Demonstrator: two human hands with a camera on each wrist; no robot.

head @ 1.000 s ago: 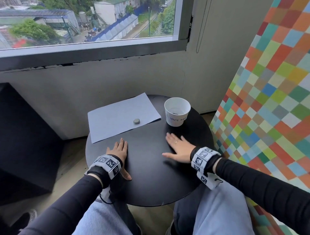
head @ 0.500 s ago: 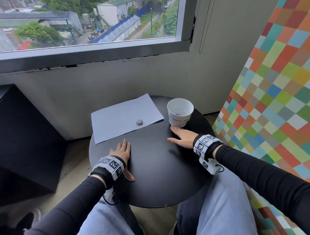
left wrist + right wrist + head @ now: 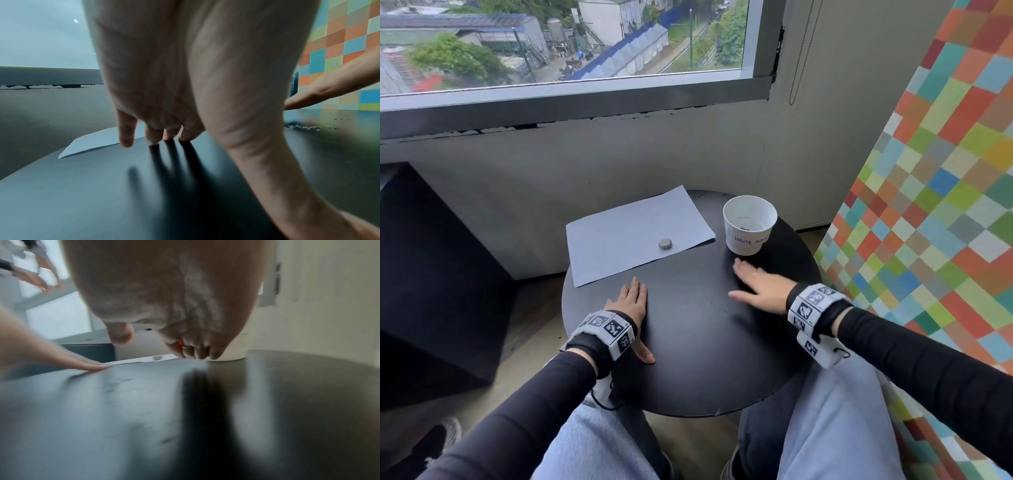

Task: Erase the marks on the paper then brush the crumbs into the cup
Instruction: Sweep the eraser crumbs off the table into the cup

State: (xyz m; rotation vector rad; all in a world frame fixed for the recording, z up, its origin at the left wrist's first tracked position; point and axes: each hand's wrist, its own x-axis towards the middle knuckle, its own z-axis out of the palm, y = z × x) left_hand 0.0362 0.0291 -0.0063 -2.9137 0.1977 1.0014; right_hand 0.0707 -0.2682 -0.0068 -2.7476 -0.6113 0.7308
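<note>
Round black table (image 3: 688, 359) carries the paper (image 3: 633, 233) at its far left edge, the cup (image 3: 749, 226) far right just beyond the flat, empty right hand (image 3: 760, 287), nearer it than the flat, empty left hand (image 3: 631, 301).

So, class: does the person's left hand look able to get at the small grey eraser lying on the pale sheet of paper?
Probably yes. The left hand lies flat on the round black table, just short of the sheet. The eraser sits uncovered near the sheet's near edge, and nothing stands between them.
</note>
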